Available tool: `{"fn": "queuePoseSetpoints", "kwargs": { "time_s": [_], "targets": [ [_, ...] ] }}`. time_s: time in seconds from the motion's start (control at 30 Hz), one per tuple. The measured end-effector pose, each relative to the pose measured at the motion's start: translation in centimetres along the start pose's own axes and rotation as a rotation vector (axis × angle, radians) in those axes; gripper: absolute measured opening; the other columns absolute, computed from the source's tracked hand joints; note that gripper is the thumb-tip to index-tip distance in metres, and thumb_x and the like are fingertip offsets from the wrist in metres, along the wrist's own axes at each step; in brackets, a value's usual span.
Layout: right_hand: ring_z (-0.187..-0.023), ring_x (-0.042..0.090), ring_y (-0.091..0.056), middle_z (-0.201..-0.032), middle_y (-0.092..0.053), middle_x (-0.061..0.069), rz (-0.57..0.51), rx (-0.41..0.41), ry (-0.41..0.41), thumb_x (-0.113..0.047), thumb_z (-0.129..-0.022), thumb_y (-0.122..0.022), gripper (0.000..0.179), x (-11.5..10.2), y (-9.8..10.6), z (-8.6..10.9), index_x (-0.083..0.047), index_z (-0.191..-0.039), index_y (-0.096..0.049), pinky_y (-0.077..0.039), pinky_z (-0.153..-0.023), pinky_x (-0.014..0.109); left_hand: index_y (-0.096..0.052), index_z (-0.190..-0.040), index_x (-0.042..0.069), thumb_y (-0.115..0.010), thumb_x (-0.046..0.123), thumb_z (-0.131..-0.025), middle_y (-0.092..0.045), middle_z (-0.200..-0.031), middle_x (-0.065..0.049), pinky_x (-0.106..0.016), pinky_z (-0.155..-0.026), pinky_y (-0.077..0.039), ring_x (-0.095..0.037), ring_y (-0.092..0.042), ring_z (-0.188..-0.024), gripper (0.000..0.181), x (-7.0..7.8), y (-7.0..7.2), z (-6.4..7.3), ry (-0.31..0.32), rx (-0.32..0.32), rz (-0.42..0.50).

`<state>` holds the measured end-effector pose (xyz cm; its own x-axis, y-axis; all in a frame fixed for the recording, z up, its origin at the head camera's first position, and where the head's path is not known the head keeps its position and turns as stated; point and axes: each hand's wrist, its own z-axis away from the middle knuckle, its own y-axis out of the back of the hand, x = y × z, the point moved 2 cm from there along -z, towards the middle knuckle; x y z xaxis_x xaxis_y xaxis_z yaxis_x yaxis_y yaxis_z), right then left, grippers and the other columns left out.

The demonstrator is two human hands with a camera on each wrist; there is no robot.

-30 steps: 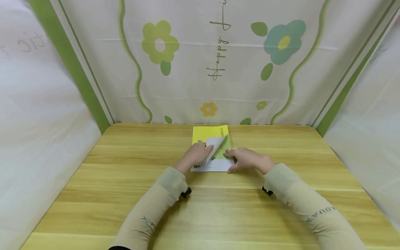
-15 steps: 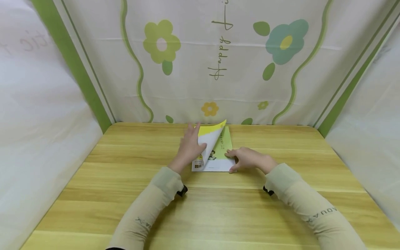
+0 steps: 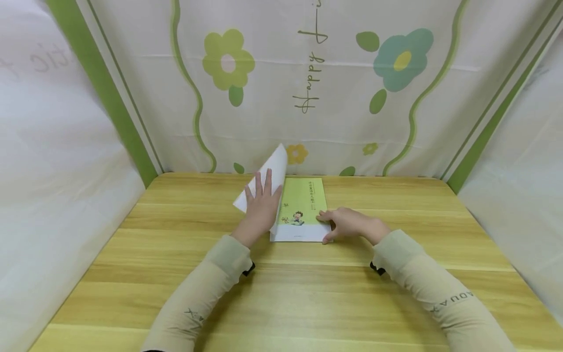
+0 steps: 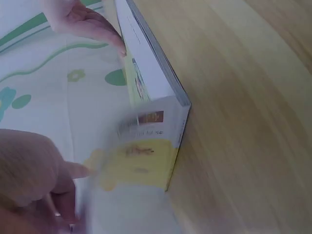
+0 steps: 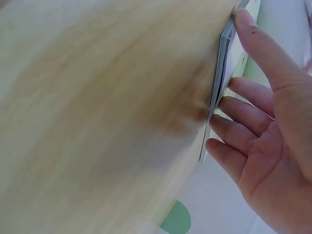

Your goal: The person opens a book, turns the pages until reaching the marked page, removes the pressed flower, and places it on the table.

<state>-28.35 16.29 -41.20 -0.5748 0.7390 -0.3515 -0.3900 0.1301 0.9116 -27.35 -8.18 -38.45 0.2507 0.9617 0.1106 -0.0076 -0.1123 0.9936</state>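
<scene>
While the book (image 3: 310, 203) lies flat in the middle of the far part of the table (image 3: 308, 298), its cover (image 3: 278, 159) stands raised on the left side and leans to the left, with its white face turned to the head camera. Under it shows a green page with a small drawn figure (image 3: 297, 218) and a white strip along the near edge.

The left hand (image 3: 260, 211) has its fingers straight and spread apart, and they lie over the white face of the cover; no thing is clamped between them. In the left wrist view the outer face of the cover shows yellow and white, but it is blurred close to this hand, so I cannot tell exactly where they touch.

The right hand (image 3: 349, 225) rests at the right edge of the book. Its thumb touches the near right corner and its other fingertips touch the same edge farther on; thumb and fingers are apart, not closed around the book.

Both arms wear beige sleeves (image 3: 440, 283), and a black strap (image 3: 377, 268) shows below each wrist. Behind the table hangs a white curtain (image 3: 264, 122) with printed flowers.
</scene>
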Motion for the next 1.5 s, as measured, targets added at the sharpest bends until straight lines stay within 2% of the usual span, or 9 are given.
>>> {"fn": "queuePoseSetpoints", "kwargs": {
  "time_s": [0.13,0.27,0.47,0.63,0.83,1.33,1.4,1.47,1.5],
  "targets": [
    [-0.142,0.042,-0.041,-0.154,-0.044,0.022,-0.006,-0.003,-0.002,-0.037,-0.086,-0.083,0.077,-0.1,0.0,0.0,0.0,-0.147,-0.053,-0.034,-0.115,0.052,-0.038,-0.159,0.009,-0.044,0.0,-0.105,0.012,-0.169,-0.016,-0.071,-0.116,-0.002,-0.045,0.013,-0.152,0.055,-1.0,-0.7,0.2,-0.004,-0.138,0.01],
    [-0.141,0.043,-0.042,-0.154,-0.044,0.022,-0.001,-0.002,0.008,-0.038,-0.086,-0.083,0.077,-0.2,0.0,0.1,0.0,-0.147,-0.053,-0.035,-0.114,0.052,-0.033,-0.161,0.009,-0.045,0.007,-0.104,0.009,-0.169,-0.017,-0.071,-0.116,-0.003,-0.045,0.011,-0.152,0.059,-2.5,-1.4,0.2,0.048,-0.256,0.078],
    [-0.143,0.041,-0.039,-0.155,-0.042,0.021,-0.001,-0.008,-0.002,-0.038,-0.086,-0.083,0.078,-0.2,0.0,0.0,-0.001,-0.148,-0.053,-0.033,-0.116,0.051,-0.027,-0.163,0.011,-0.036,0.015,-0.106,0.008,-0.17,-0.016,-0.076,-0.113,-0.004,-0.043,0.01,-0.153,0.059,-4.1,-1.0,0.1,0.085,-0.31,0.214],
    [-0.142,0.044,-0.04,-0.155,-0.042,0.024,0.02,-0.017,0.023,-0.04,-0.085,-0.084,0.082,-0.1,0.0,0.1,0.001,-0.148,-0.051,-0.035,-0.115,0.053,-0.017,-0.165,0.009,-0.04,0.031,-0.111,0.007,-0.169,-0.02,-0.077,-0.112,-0.005,-0.046,0.01,-0.152,0.062,-4.9,-1.3,0.3,0.066,-0.366,0.285],
    [-0.143,0.045,-0.039,-0.156,-0.04,0.024,0.022,-0.048,0.028,-0.041,-0.085,-0.084,0.084,0.0,0.1,0.3,0.0,-0.15,-0.05,-0.034,-0.115,0.054,-0.011,-0.162,-0.003,-0.052,0.033,-0.109,0.0,-0.166,-0.03,-0.057,-0.121,0.007,-0.041,0.008,-0.154,0.077,-5.4,-2.0,0.1,-0.045,-0.381,0.301],
    [-0.145,0.04,-0.036,-0.16,-0.036,0.018,0.002,-0.134,-0.004,-0.036,-0.092,-0.078,0.076,0.1,0.9,-0.2,-0.005,-0.154,-0.046,-0.032,-0.117,0.051,-0.009,-0.163,-0.003,-0.053,0.034,-0.108,-0.002,-0.167,-0.028,-0.058,-0.121,0.004,-0.04,0.007,-0.154,0.079,-6.1,-2.3,0.4,-0.063,-0.399,0.362],
    [-0.132,0.037,-0.052,-0.16,-0.036,0.018,0.001,-0.136,-0.003,-0.03,-0.092,-0.076,0.072,0.2,1.0,-0.2,-0.005,-0.153,-0.047,-0.038,-0.112,0.049,-0.009,-0.162,-0.003,-0.053,0.034,-0.108,-0.002,-0.167,-0.028,-0.058,-0.121,0.004,-0.04,0.007,-0.154,0.079,-6.2,-2.4,0.3,-0.069,-0.398,0.37],
    [-0.115,0.031,-0.058,-0.16,-0.037,0.018,0.007,-0.133,0.004,-0.025,-0.092,-0.073,0.069,0.3,1.0,-0.3,-0.005,-0.153,-0.048,-0.042,-0.104,0.045,-0.01,-0.162,-0.003,-0.053,0.034,-0.108,-0.003,-0.167,-0.028,-0.058,-0.121,0.004,-0.04,0.006,-0.154,0.079,-6.3,-2.4,0.3,-0.073,-0.397,0.371],
    [-0.114,0.03,-0.058,-0.16,-0.037,0.018,0.011,-0.131,0.004,-0.023,-0.092,-0.072,0.067,0.4,1.0,-0.3,-0.005,-0.153,-0.048,-0.042,-0.104,0.045,-0.01,-0.162,-0.003,-0.053,0.034,-0.108,-0.002,-0.167,-0.028,-0.058,-0.121,0.004,-0.04,0.006,-0.154,0.079,-6.3,-2.5,0.3,-0.074,-0.397,0.371]
  ]
}}
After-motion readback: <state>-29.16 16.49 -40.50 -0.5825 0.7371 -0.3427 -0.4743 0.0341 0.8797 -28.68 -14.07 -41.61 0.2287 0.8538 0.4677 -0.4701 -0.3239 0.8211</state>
